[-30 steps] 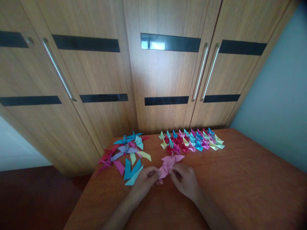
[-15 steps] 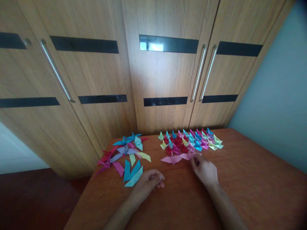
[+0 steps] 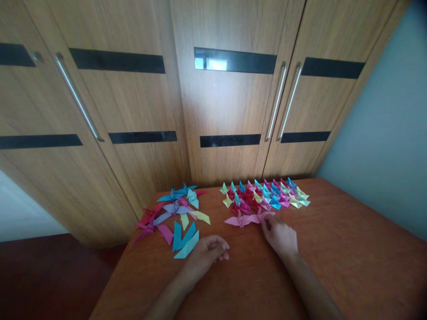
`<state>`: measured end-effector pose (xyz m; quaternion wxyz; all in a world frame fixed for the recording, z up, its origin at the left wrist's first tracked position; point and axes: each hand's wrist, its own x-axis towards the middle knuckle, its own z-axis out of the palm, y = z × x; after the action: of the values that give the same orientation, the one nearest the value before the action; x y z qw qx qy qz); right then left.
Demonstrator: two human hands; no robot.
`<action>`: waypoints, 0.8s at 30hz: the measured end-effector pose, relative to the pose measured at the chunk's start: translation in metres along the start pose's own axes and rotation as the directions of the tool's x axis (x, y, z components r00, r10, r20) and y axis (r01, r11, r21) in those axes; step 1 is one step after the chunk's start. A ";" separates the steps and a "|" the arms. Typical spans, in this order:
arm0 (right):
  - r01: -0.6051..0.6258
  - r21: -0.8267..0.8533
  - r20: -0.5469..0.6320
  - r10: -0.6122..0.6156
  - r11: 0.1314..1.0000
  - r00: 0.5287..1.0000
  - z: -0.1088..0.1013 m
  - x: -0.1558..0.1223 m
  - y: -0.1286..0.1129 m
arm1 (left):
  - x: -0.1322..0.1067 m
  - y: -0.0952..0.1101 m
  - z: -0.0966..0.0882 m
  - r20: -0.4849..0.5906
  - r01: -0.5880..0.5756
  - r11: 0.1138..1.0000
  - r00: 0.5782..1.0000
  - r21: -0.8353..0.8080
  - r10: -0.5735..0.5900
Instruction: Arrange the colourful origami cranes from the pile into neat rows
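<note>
The curled right hand (image 3: pixel 279 234) had brought one pink crane (image 3: pixel 257 217) to three o'clock of its twin (image 3: pixel 241 220); placing seemed nearly finished, firm grip unclear. The left hand (image 3: pixel 206 258), half-curled, looked empty.

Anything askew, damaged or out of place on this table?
Nothing looks torn or spilled, including the two pink paper cranes near the right hand. Only the loose, overlapping cluster of multicoloured folded-paper pieces on the left looks untidy, against the close rows of multicoloured pointed paper pieces farther right.

Pink winged origami bird (image 3: pixel 258 218) at the right hand (image 3: pixel 279 235) is folded from matt paper; kinda smooth, reddish-brown wood-look tabletop (image 3: pixel 333 253) seen underneath.
</note>
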<state>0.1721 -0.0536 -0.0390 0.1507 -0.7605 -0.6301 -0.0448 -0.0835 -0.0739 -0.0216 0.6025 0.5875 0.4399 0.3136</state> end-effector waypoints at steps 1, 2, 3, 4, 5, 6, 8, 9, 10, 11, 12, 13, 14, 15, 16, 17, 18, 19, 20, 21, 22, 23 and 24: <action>-0.006 -0.002 0.005 0.006 1.000 1.000 0.000 0.000 0.000 | 0.000 0.001 0.000 0.002 0.007 1.000 1.000 0.000 -0.007; -0.014 0.001 0.008 0.014 1.000 1.000 0.000 0.000 0.000 | 0.000 0.001 0.001 0.003 0.013 1.000 1.000 0.001 -0.013; -0.022 0.007 0.009 0.022 1.000 1.000 -0.001 0.000 0.001 | 0.000 0.002 0.001 0.004 0.018 1.000 1.000 0.000 -0.018; -0.030 0.012 0.011 0.030 0.999 0.999 -0.001 0.001 0.001 | 0.001 0.002 0.001 0.004 0.020 1.000 1.000 0.000 -0.020; -0.037 0.017 0.012 0.037 0.999 0.999 -0.001 0.001 0.001 | 0.001 0.002 0.001 0.003 0.019 1.000 1.000 -0.001 -0.019; -0.043 0.021 0.014 0.043 0.999 0.999 -0.002 0.001 0.001 | 0.001 0.002 0.001 0.002 0.016 1.000 1.000 0.000 -0.016; -0.049 0.023 0.016 0.049 0.999 0.999 -0.003 0.000 0.001 | 0.000 0.001 0.001 0.001 0.010 1.000 1.000 0.002 -0.010; -0.052 0.021 0.015 0.052 0.998 0.999 -0.003 0.000 0.001 | 0.000 0.001 0.001 0.002 0.008 1.000 1.000 0.004 -0.008; -0.057 0.017 0.013 0.057 0.998 0.998 -0.004 0.000 0.001 | 0.000 0.001 0.000 0.004 0.009 1.000 1.000 0.006 -0.009; -0.062 0.014 0.011 0.062 0.998 0.998 -0.004 0.000 0.001 | 0.000 0.000 0.000 0.007 0.012 1.000 1.000 0.009 -0.012; -0.067 0.012 0.011 0.067 0.998 0.998 -0.004 0.000 0.001 | 0.000 0.000 0.000 0.009 0.014 1.000 1.000 0.011 -0.014; -0.072 0.012 0.012 0.072 0.997 0.997 -0.005 0.001 0.001 | 0.000 0.000 0.000 0.010 0.012 1.000 1.000 0.012 -0.013; -0.077 0.013 0.017 0.077 0.997 0.997 -0.005 0.001 0.001 | 0.000 0.000 0.000 0.009 0.010 1.000 1.000 0.012 -0.010; -0.082 0.016 0.022 0.082 0.996 0.996 -0.005 0.001 0.000 | 0.000 -0.001 0.000 0.009 0.008 1.000 1.000 0.011 -0.008; -0.086 0.021 0.028 0.086 0.996 0.996 -0.005 0.001 0.000 | 0.000 -0.001 0.000 0.010 0.005 1.000 1.000 0.011 -0.005; -0.089 0.025 0.030 0.088 0.996 0.996 -0.005 0.001 0.000 | 0.000 -0.001 0.000 0.011 0.004 1.000 1.000 0.010 -0.005; -0.091 0.027 0.028 0.090 0.995 0.995 -0.005 0.001 -0.001 | 0.000 -0.001 0.000 0.013 0.005 1.000 1.000 0.010 -0.005; -0.092 0.030 0.025 0.091 0.995 0.996 -0.006 0.001 -0.001 | 0.000 -0.001 -0.001 0.016 0.007 1.000 1.000 0.011 -0.007; -0.092 0.033 0.021 0.092 0.995 0.996 -0.006 0.000 -0.001 | 0.001 -0.001 -0.001 0.017 0.007 1.000 1.000 0.011 -0.008; -0.094 0.034 0.018 0.093 0.995 0.996 -0.006 0.000 -0.002 | 0.001 -0.002 -0.001 0.017 0.005 1.000 1.000 0.011 -0.005; -0.096 0.036 0.015 0.096 0.995 0.995 -0.006 0.000 -0.002 | 0.001 -0.002 -0.001 0.018 0.003 1.000 1.000 0.012 -0.003; -0.099 0.038 0.012 0.099 0.994 0.995 -0.006 0.000 -0.001 | 0.001 -0.002 -0.001 0.020 0.004 1.000 1.000 0.014 -0.004; -0.103 0.042 0.008 0.102 0.994 0.995 -0.006 0.000 -0.001 | 0.001 -0.001 -0.001 0.021 0.003 1.000 1.000 0.016 -0.003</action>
<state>0.1719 -0.0557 -0.0331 0.1670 -0.7886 -0.5915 -0.0216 -0.0847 -0.0727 -0.0231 0.6029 0.5949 0.4368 0.3030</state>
